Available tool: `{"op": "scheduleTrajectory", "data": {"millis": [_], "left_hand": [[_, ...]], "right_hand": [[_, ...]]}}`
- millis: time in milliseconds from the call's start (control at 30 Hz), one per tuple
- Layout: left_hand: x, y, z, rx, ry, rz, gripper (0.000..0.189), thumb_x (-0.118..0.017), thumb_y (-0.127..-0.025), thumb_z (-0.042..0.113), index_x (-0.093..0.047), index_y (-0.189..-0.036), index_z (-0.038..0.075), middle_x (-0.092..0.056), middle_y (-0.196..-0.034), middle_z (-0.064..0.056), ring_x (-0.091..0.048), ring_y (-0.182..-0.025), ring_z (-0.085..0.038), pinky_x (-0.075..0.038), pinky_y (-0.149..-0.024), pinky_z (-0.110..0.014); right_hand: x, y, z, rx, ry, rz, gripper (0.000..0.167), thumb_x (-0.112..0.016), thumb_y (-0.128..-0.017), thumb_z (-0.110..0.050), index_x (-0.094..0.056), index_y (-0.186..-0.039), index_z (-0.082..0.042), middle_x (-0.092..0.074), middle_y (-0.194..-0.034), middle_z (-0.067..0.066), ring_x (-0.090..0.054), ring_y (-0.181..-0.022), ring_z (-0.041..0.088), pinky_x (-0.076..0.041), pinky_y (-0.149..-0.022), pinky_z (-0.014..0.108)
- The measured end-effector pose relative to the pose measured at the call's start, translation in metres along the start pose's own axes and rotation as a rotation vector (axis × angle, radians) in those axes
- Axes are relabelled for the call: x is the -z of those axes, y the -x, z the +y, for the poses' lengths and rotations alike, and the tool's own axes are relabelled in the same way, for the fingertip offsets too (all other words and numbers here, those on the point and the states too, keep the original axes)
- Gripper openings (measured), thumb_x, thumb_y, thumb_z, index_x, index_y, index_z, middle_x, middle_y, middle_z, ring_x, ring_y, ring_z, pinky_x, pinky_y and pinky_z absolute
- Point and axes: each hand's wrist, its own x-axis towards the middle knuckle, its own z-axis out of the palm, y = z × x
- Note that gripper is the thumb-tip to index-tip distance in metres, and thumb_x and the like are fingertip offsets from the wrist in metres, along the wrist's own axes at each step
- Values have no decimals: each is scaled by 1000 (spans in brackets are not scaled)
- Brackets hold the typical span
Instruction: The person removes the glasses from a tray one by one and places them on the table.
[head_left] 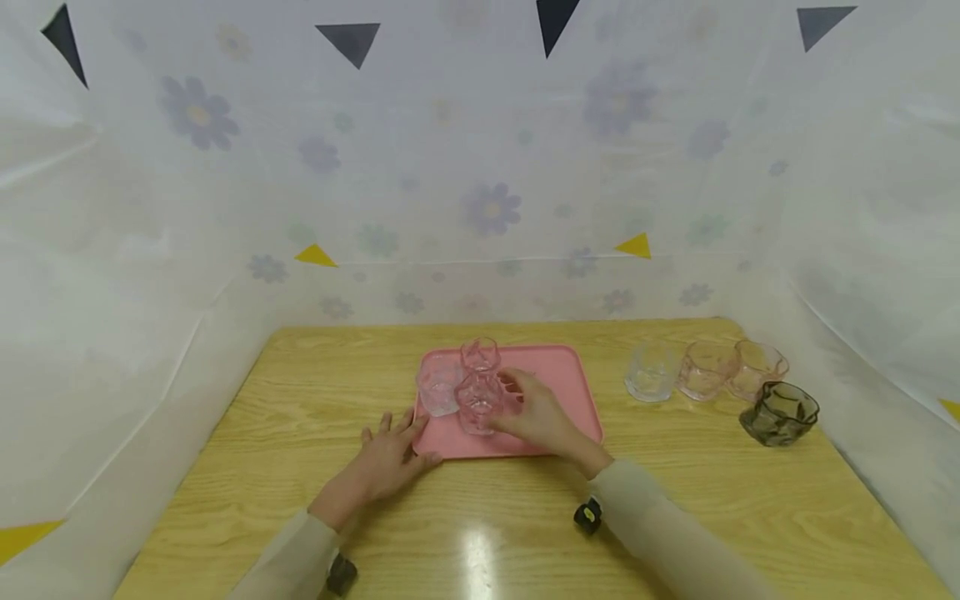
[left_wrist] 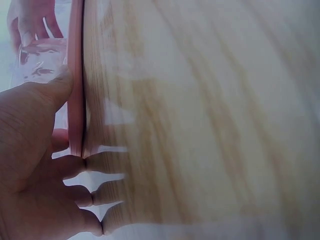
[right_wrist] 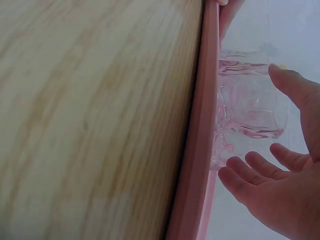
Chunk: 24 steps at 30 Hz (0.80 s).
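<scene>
A pink tray [head_left: 558, 375] lies on the table with three see-through glasses grouped on its left half. My left hand [head_left: 384, 460] rests at the tray's front left corner, fingers spread and thumb along the front rim. At the front glass [head_left: 474, 407], pinkish and faceted, my right hand [head_left: 543, 421] reaches in from the right. The right wrist view shows its thumb [right_wrist: 290, 82] overlapping that glass and its fingers loosely extended, spread apart from the thumb. A clear glass [head_left: 437, 387] stands to the left, another pinkish glass [head_left: 478, 353] behind.
On the table's right side stand a clear glass [head_left: 651, 373], two pale pinkish glasses, the nearer one [head_left: 703, 371] beside the other [head_left: 757, 371], and a dark smoky glass [head_left: 780, 417]. A patterned white curtain [head_left: 480, 150] encloses the wooden table [head_left: 337, 375].
</scene>
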Motion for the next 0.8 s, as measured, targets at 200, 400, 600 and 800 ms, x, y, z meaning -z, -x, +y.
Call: {"op": "scheduleTrajectory", "data": {"millis": [200,400,600,800], "left_hand": [[0,0,1,-34,15,38,77,-65,-101,51,-47,-157,2,-36,-164,-33,-21,-149,-70,-10,-110,-92],[0,0,1,-15,5,15,76,-64,-103,51,-44,-160,5,-34,-166,-30,-20,-150,-68,-8,-113,-90],[1,-1,0,-10,-13,8,77,-62,-103,53,-44,-160,5,-34,-166,-29,-21,-151,-67,-11,-113,-90],[0,0,0,-17,4,23,76,-63,-103,52,-46,-158,3,-35,-165,-30,-22,-150,-68,-12,-111,-90]], "right_hand": [[-8,-3,0,-56,-14,-17,92,-95,-79,-34,-49,-154,-7,-64,-143,11,-65,-124,28,-56,-106,48],[-14,-5,1,-84,-47,-36,97,-95,-78,-36,-46,-156,-7,-61,-148,14,-61,-133,30,-51,-113,50],[-20,-7,0,-100,-63,-31,96,-95,-78,-35,-47,-155,-7,-62,-147,15,-61,-134,32,-50,-114,52],[-23,-11,1,-116,-78,-40,92,-96,-78,-34,-49,-154,-9,-65,-144,12,-62,-133,30,-50,-114,51]]}}
